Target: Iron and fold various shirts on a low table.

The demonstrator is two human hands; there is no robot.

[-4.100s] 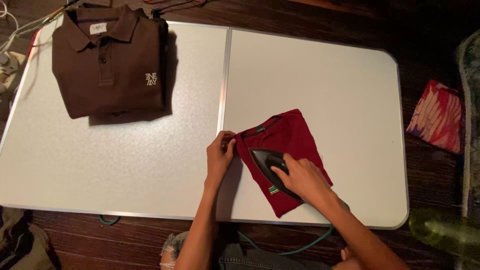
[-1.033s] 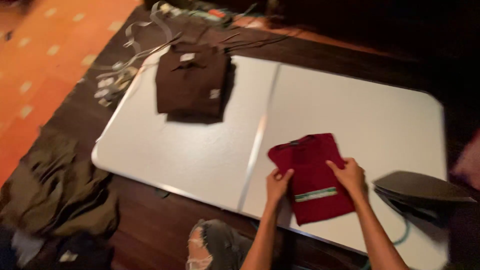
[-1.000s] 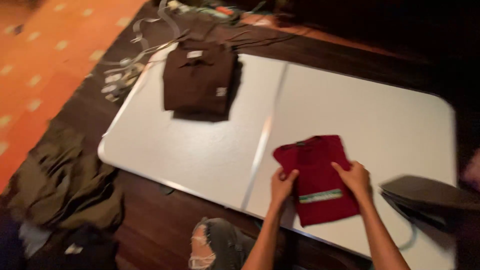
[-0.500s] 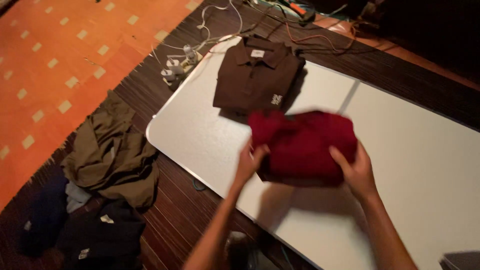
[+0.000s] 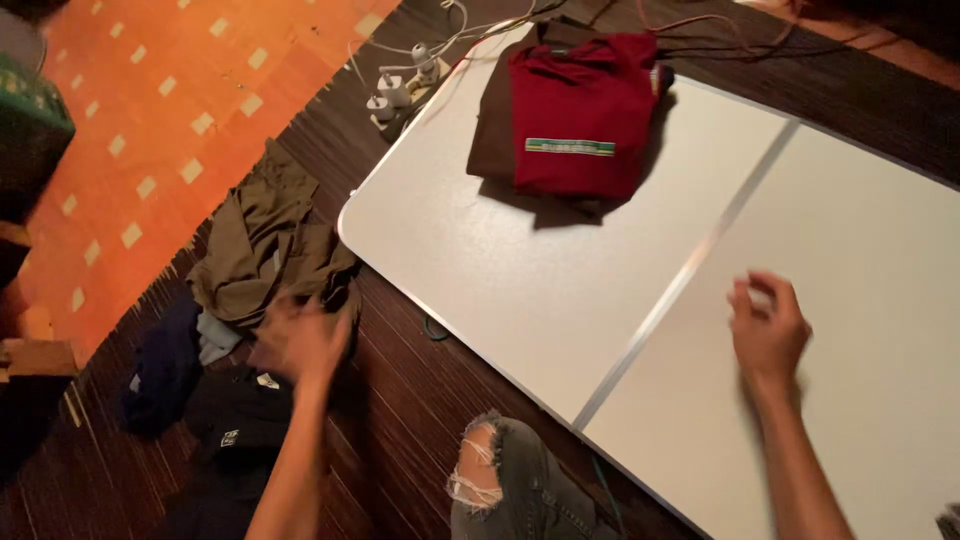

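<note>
Nearest, a knee in torn jeans. Left hand, blurred, fingers spread and empty, reaches off the counter toward the heap of unfolded clothes on the floor. Right hand, loosely curled and empty, hovers above the counter. Farthest, the folded red shirt lies atop the folded brown shirt. Stacking appears complete; fetching another garment calls for a grip on the heap.

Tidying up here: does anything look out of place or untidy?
Yes. The red folded shirt sits skewed on the brown shirt, not squared. Beside the table, crumpled clothes lie heaped on the floor, near the left hand.
</note>
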